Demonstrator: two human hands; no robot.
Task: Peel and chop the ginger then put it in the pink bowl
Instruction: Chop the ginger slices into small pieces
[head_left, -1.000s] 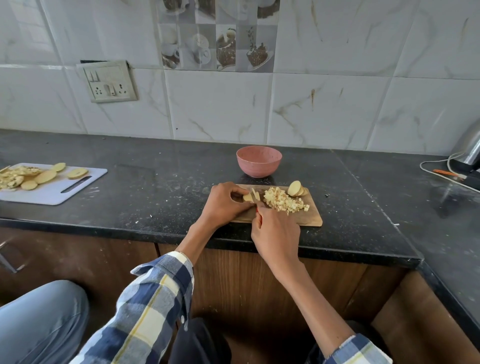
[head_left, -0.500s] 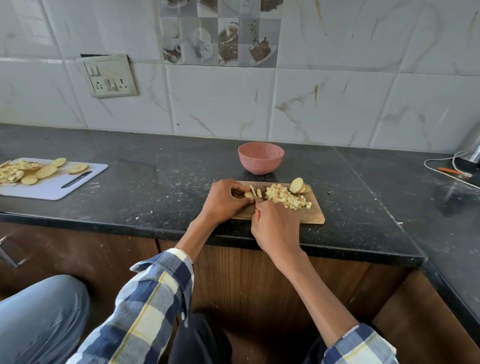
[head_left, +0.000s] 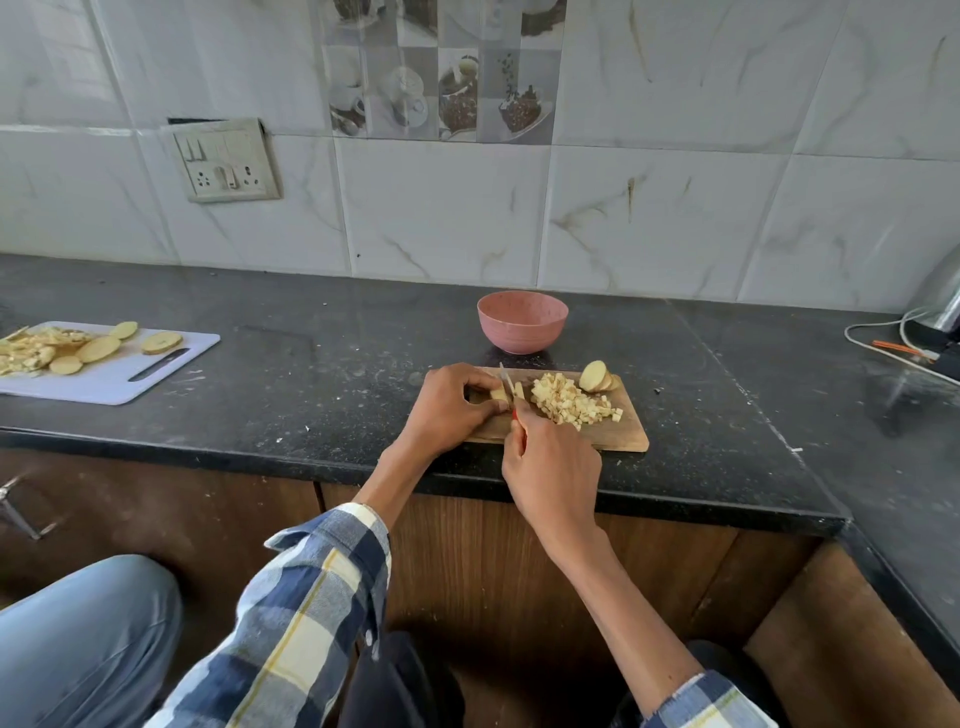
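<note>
Two hands work at a small wooden cutting board (head_left: 618, 439) at the centre of the head view, on the front edge of the dark worktop (head_left: 322, 374). The left hand (head_left: 449, 408) curls its fingers over a pale strip of ginger (head_left: 500, 394), pinning it to the board. The right hand (head_left: 553, 467) grips a red-handled knife (head_left: 511, 389), blade down beside the left fingertips. Just right of the blade lies a heap of chopped ginger (head_left: 569, 400), with uncut ginger slices (head_left: 596, 376) at the board's far right corner. The pink bowl (head_left: 522, 322) stands just behind the board. At the left of the frame, a white cutting board (head_left: 156, 379) carries more slices and peelings.
</note>
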